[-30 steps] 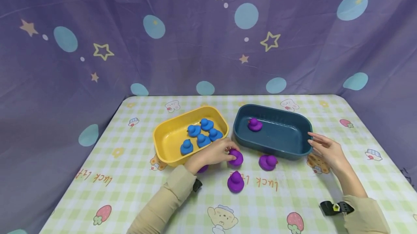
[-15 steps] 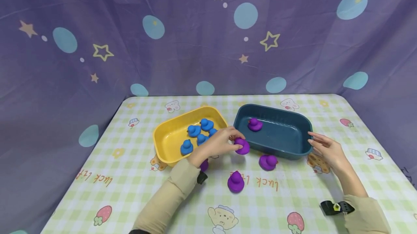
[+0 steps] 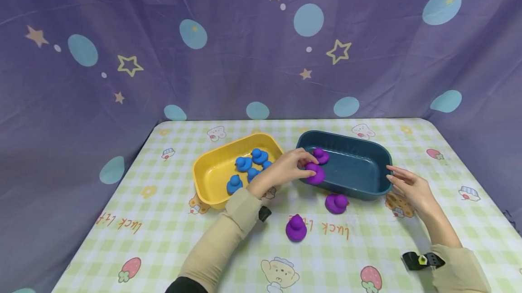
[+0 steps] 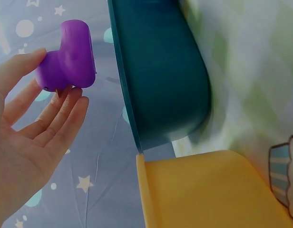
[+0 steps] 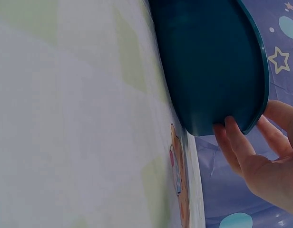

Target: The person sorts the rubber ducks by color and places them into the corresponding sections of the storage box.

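Observation:
My left hand [image 3: 291, 165] pinches a purple rubber duck [image 3: 315, 174] by the near left rim of the dark teal bin [image 3: 355, 191]. In the left wrist view this held duck [image 4: 77, 61] is raised above the rim level, between thumb and fingertips. Inside the bin sits another purple duck [image 3: 321, 156]. At the bin's right end, my right hand [image 3: 413, 191] rests its fingertips against the outer wall, as the right wrist view also shows with nearly straight fingers [image 5: 239, 142]. Two purple ducks, one nearer the bin [image 3: 336, 204] and one closer to me [image 3: 296, 228], lie on the cloth.
Left of the teal bin stands a yellow bin [image 3: 204, 159] with several blue ducks [image 3: 243, 164], partly covered by my left hand. The tabletop has a green checked cloth [image 3: 163, 238]. A purple starry curtain [image 3: 244, 57] hangs behind the table.
My left hand has lifted the purple duck off the cloth and carried it right and away from me to the teal bin. The right hand stays put. My left forearm now hides another purple duck.

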A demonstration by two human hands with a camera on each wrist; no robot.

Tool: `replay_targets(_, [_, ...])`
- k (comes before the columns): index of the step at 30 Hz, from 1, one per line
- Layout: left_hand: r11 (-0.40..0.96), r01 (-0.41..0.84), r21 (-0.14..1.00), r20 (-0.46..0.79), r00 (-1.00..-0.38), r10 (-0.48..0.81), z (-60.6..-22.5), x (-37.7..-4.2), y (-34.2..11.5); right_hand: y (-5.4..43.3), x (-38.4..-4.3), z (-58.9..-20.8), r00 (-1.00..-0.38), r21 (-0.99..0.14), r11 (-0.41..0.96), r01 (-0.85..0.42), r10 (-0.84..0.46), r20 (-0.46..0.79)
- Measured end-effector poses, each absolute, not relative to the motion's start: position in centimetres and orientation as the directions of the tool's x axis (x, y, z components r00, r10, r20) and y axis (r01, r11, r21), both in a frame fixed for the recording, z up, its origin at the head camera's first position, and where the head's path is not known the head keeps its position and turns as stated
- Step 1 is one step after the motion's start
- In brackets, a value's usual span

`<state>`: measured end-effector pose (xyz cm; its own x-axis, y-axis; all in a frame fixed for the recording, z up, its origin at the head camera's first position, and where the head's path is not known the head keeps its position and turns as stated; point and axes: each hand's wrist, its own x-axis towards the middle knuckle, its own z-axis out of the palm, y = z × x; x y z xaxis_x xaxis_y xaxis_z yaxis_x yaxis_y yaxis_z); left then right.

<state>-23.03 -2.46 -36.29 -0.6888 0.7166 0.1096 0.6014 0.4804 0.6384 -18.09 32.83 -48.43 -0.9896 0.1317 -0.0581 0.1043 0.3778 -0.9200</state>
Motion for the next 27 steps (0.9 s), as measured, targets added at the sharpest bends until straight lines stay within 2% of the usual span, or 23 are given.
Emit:
replay_targets(5, [0.475,0.624,0.62,0.134,-0.681,0.719,-36.3,-23.8,-1.6,32.6,-17.9,-48.0,-0.989,-0.916,0.385,0.109,0.136,-0.06])
replay_targets(8, [0.489,0.615,0.618,0.117,-0.688,0.717,-36.3,-24.2,-1.1,32.4,-17.8,-47.6,-0.988,-0.929,0.351,0.114,0.137,-0.069])
replay_targets(13, [0.502,0.615,0.608,0.106,-0.689,0.717,-36.5,-24.9,-0.4,33.1,-18.3,-48.8,-0.99,-0.918,0.385,0.097,0.133,-0.049])
replay_targets(27, [0.541,0.596,0.593,0.072,-0.708,0.702,-37.6,-26.4,0.2,32.6,-17.9,-48.0,-0.989,-0.924,0.367,0.11,0.129,-0.066])
